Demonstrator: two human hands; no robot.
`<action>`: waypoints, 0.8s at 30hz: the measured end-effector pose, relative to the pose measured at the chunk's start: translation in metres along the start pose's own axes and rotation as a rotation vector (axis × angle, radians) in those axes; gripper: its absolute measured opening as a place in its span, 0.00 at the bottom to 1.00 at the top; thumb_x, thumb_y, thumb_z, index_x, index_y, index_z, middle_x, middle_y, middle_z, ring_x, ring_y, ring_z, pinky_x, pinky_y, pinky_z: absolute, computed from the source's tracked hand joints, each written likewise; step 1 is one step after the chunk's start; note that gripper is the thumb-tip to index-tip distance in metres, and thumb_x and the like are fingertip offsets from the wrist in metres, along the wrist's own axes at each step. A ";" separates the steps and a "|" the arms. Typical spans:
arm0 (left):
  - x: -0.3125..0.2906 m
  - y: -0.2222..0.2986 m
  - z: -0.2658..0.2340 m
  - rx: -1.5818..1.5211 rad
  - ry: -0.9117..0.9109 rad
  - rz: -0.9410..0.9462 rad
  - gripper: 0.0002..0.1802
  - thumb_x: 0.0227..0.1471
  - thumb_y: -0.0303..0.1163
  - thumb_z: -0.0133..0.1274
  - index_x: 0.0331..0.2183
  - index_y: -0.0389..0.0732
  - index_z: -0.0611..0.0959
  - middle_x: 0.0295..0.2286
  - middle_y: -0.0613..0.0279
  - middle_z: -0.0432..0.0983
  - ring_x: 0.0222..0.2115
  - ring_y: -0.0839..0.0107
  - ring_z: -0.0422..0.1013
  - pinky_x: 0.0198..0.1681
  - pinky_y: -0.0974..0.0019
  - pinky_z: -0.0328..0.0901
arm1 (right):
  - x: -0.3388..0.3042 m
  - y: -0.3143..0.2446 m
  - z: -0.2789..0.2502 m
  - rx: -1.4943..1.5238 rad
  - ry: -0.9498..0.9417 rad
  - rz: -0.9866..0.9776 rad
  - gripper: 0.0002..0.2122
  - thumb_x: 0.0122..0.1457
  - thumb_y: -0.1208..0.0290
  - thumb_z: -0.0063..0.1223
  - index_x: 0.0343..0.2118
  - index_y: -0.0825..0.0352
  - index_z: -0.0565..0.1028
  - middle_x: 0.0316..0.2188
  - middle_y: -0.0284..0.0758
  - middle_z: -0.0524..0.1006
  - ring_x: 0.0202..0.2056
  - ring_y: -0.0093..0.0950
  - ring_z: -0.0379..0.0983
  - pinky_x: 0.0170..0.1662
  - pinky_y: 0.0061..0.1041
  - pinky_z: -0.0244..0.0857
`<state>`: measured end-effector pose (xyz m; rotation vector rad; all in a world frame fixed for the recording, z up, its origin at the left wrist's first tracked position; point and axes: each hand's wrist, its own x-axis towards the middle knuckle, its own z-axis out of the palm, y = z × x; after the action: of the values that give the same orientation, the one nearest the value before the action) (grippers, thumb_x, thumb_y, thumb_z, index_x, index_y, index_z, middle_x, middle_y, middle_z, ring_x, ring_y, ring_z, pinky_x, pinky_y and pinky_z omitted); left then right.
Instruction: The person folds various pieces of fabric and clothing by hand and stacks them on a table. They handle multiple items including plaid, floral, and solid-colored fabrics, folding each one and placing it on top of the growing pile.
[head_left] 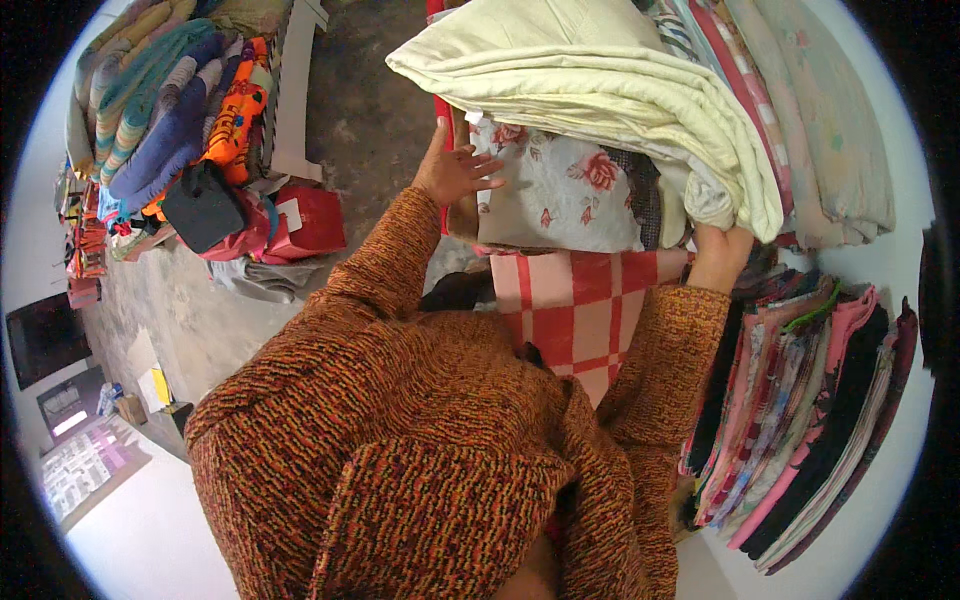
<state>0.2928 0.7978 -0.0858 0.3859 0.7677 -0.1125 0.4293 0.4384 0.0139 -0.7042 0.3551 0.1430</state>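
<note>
A thick folded pale yellow quilt lies in several layers over the stack in front of me. At its near right corner my right hand holds the quilt from below, its fingertips hidden by the folds. To the left, my left hand is open, fingers spread, beside the stack's left edge. Under the quilt shows a folded white cloth with red roses, close to the left fingertips. A dark woven cloth sits between this floral cloth and the quilt's rolled end.
Below the stack hangs a red-and-white checked cloth. Folded clothes line the right side, with draped blankets above. Rolled blankets fill the far left, near a red box and a black bag. Concrete floor lies between.
</note>
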 end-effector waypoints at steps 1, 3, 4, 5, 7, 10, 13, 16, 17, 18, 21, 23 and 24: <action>0.009 -0.002 -0.004 -0.016 -0.091 0.037 0.56 0.38 0.73 0.44 0.55 0.39 0.54 0.49 0.43 0.57 0.51 0.47 0.57 0.48 0.36 0.58 | -0.004 0.001 0.000 -0.028 -0.004 -0.001 0.23 0.58 0.59 0.45 0.52 0.70 0.63 0.49 0.42 0.67 0.50 0.36 0.65 0.52 0.36 0.62; 0.024 0.005 -0.004 0.070 -0.346 0.099 0.62 0.36 0.77 0.41 0.60 0.43 0.46 0.57 0.45 0.45 0.57 0.45 0.48 0.49 0.34 0.56 | -0.016 0.000 -0.008 -0.085 0.010 -0.006 0.23 0.58 0.59 0.44 0.52 0.69 0.63 0.49 0.42 0.67 0.50 0.36 0.65 0.51 0.36 0.62; 0.022 0.009 0.010 0.067 -0.301 0.179 0.61 0.36 0.77 0.41 0.60 0.43 0.46 0.58 0.47 0.44 0.57 0.46 0.46 0.50 0.34 0.55 | -0.025 0.001 -0.017 -0.111 0.034 -0.010 0.23 0.58 0.59 0.43 0.52 0.69 0.63 0.49 0.42 0.67 0.49 0.36 0.65 0.51 0.36 0.62; 0.013 0.016 0.027 0.061 -0.251 0.271 0.61 0.36 0.77 0.41 0.60 0.44 0.46 0.59 0.49 0.42 0.58 0.47 0.45 0.51 0.33 0.53 | -0.035 0.005 -0.026 -0.129 0.055 0.002 0.23 0.59 0.58 0.43 0.52 0.69 0.63 0.49 0.42 0.67 0.49 0.36 0.65 0.51 0.35 0.62; 0.024 0.035 0.035 -0.017 -0.247 0.424 0.58 0.38 0.76 0.40 0.60 0.46 0.50 0.59 0.56 0.47 0.58 0.52 0.48 0.56 0.37 0.46 | -0.056 0.015 -0.043 -0.156 0.101 0.038 0.23 0.59 0.58 0.42 0.52 0.69 0.63 0.49 0.42 0.67 0.49 0.36 0.65 0.51 0.35 0.63; 0.046 0.054 0.020 -0.072 -0.177 0.489 0.51 0.42 0.69 0.45 0.58 0.44 0.57 0.57 0.54 0.54 0.57 0.56 0.52 0.58 0.50 0.50 | -0.090 0.028 -0.054 -0.163 0.200 0.109 0.23 0.59 0.57 0.41 0.52 0.69 0.63 0.50 0.41 0.67 0.49 0.35 0.65 0.50 0.34 0.63; 0.056 0.060 0.014 -0.083 -0.108 0.482 0.46 0.44 0.61 0.51 0.56 0.41 0.60 0.54 0.53 0.59 0.54 0.55 0.58 0.56 0.52 0.55 | -0.108 0.042 -0.058 -0.098 0.212 0.124 0.24 0.60 0.54 0.40 0.52 0.68 0.63 0.49 0.41 0.68 0.48 0.34 0.66 0.49 0.33 0.64; 0.075 0.065 0.002 -0.093 -0.075 0.425 0.43 0.43 0.56 0.56 0.55 0.41 0.63 0.52 0.52 0.63 0.51 0.54 0.61 0.55 0.52 0.57 | -0.108 0.044 -0.075 -0.303 0.070 0.084 0.25 0.61 0.54 0.39 0.53 0.70 0.62 0.48 0.41 0.68 0.47 0.32 0.67 0.49 0.30 0.63; 0.080 0.066 0.001 -0.126 -0.131 0.400 0.44 0.42 0.54 0.57 0.55 0.39 0.63 0.51 0.51 0.63 0.51 0.54 0.61 0.54 0.54 0.58 | -0.112 0.045 -0.071 -0.514 0.036 0.000 0.25 0.61 0.55 0.40 0.54 0.71 0.61 0.49 0.42 0.67 0.48 0.33 0.66 0.50 0.30 0.63; 0.077 0.067 0.005 -0.017 -0.087 0.405 0.43 0.43 0.55 0.57 0.54 0.38 0.65 0.50 0.51 0.64 0.50 0.55 0.62 0.53 0.55 0.59 | -0.115 0.049 -0.064 -0.719 -0.011 -0.073 0.25 0.61 0.57 0.40 0.54 0.72 0.60 0.49 0.42 0.67 0.48 0.33 0.66 0.50 0.30 0.62; 0.093 0.080 0.000 0.266 0.146 0.362 0.37 0.43 0.52 0.55 0.49 0.35 0.71 0.44 0.50 0.70 0.44 0.58 0.68 0.48 0.59 0.64 | -0.112 0.055 -0.097 -1.241 -0.155 -0.310 0.23 0.62 0.61 0.41 0.55 0.73 0.60 0.51 0.43 0.66 0.50 0.34 0.64 0.52 0.30 0.61; 0.073 0.077 0.018 0.426 0.187 0.418 0.32 0.43 0.43 0.55 0.47 0.33 0.72 0.40 0.52 0.73 0.40 0.60 0.70 0.45 0.60 0.65 | -0.109 0.064 -0.107 -1.024 -0.140 -0.176 0.23 0.62 0.62 0.41 0.54 0.73 0.60 0.52 0.43 0.65 0.50 0.35 0.64 0.52 0.31 0.61; 0.077 0.084 0.005 0.470 0.169 0.473 0.30 0.43 0.41 0.55 0.46 0.34 0.73 0.38 0.52 0.73 0.39 0.60 0.70 0.44 0.60 0.66 | -0.108 0.068 -0.095 -0.654 -0.097 0.047 0.23 0.61 0.62 0.41 0.54 0.73 0.61 0.52 0.43 0.65 0.50 0.35 0.64 0.52 0.32 0.61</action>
<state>0.3710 0.8765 -0.1109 1.0227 0.7948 0.1912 0.2859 0.4264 -0.0549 -1.3298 0.2280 0.3451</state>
